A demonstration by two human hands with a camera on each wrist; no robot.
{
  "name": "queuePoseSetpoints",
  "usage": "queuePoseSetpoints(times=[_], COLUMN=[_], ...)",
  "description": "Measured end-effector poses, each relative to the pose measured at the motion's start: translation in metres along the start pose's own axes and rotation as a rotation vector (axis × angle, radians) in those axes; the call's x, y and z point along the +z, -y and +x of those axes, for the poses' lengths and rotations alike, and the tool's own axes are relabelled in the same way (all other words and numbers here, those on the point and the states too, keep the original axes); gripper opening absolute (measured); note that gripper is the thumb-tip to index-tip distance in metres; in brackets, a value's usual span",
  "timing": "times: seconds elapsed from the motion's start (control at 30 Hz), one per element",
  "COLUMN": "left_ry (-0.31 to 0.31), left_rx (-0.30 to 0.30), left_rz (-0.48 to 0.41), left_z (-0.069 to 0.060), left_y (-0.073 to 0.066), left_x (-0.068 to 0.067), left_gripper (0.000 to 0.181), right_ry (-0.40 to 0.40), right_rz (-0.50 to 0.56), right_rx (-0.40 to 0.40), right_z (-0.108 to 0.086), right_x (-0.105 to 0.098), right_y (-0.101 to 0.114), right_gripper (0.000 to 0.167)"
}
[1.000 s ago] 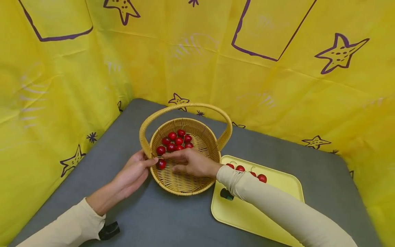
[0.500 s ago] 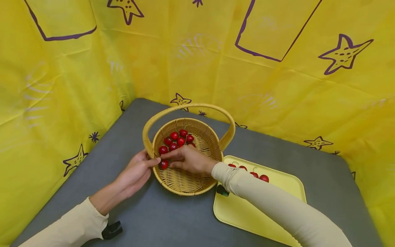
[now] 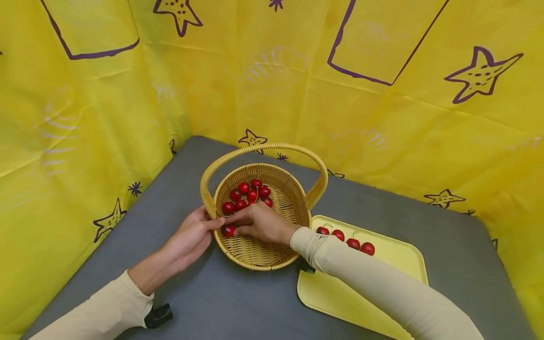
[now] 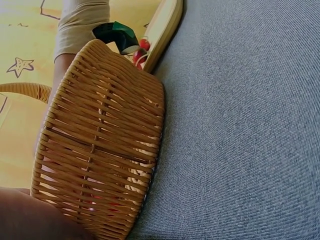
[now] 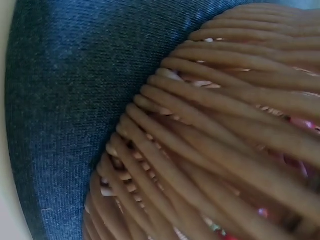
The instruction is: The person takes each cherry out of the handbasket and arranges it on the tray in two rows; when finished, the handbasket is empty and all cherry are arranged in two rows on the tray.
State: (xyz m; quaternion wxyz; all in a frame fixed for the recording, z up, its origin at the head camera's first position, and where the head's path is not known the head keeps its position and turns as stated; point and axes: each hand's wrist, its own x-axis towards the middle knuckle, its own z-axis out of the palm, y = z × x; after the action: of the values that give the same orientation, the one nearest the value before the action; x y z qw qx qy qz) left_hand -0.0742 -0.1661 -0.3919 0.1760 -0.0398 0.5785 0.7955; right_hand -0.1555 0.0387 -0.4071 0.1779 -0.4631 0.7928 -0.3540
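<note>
A round wicker basket (image 3: 263, 259) with a tall arched handle (image 3: 272, 145) stands on the grey table. Its left rim is gripped by my left hand (image 3: 189, 238), thumb over the edge beside the handle's foot. Inside the basket, my right hand (image 3: 265, 222) pinches a red cherry (image 3: 229, 230) between thumb and index finger, close to the left wall. Several more cherries (image 3: 240, 204) lie together in the back left of the basket. In the left wrist view the woven wall (image 4: 100, 145) hides most of the right hand. Only the weave (image 5: 210, 140) and table show in the right wrist view.
A yellow tray (image 3: 335, 295) lies right of the basket, under the right forearm. Several stemmed cherries (image 3: 353, 243) rest in a row near its far edge. Yellow printed cloth (image 3: 280, 94) walls off the table's (image 3: 221, 307) back and left.
My right hand's fingers have closed in from beside the leftmost cherry onto it. The left hand keeps its hold on the rim. The whole view has shifted slightly.
</note>
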Motion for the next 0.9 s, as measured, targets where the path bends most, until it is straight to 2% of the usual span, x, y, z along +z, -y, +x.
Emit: queuePoseSetpoints(times=[0.23,0.37,0.47,0.57,0.7,0.77,0.9], left_ry=[0.035,0.033,0.027,0.029,0.022,0.021,0.024], left_rx=[0.002,-0.001,-0.007,-0.007,-0.002,-0.001,-0.009], left_rz=[-0.002,0.007,0.011,0.023,0.037,0.044,0.057], left_z=[0.007,0.01,0.01,0.008,0.004,0.003,0.001], left_y=[0.003,0.004,0.003,0.002,0.0,-0.001,-0.001], left_x=[0.006,0.007,0.007,0.006,0.002,0.0,-0.001], left_gripper=[0.067,0.068,0.068,0.07,0.071,0.071,0.069], right_ry=[-0.034,-0.06,-0.096,-0.139,-0.223,-0.281,-0.424], right_rz=[-0.031,-0.013,0.021,0.073,0.139,0.164,0.147], right_rx=[0.011,0.026,0.041,0.061,0.117,0.164,0.301], right_z=[-0.011,-0.021,-0.036,-0.059,-0.1,-0.125,-0.179], right_x=[-0.01,-0.021,-0.033,-0.048,-0.068,-0.077,-0.094], right_y=[0.002,0.011,0.023,0.036,0.048,0.052,0.05], right_gripper=[0.037,0.037,0.036,0.036,0.037,0.037,0.039])
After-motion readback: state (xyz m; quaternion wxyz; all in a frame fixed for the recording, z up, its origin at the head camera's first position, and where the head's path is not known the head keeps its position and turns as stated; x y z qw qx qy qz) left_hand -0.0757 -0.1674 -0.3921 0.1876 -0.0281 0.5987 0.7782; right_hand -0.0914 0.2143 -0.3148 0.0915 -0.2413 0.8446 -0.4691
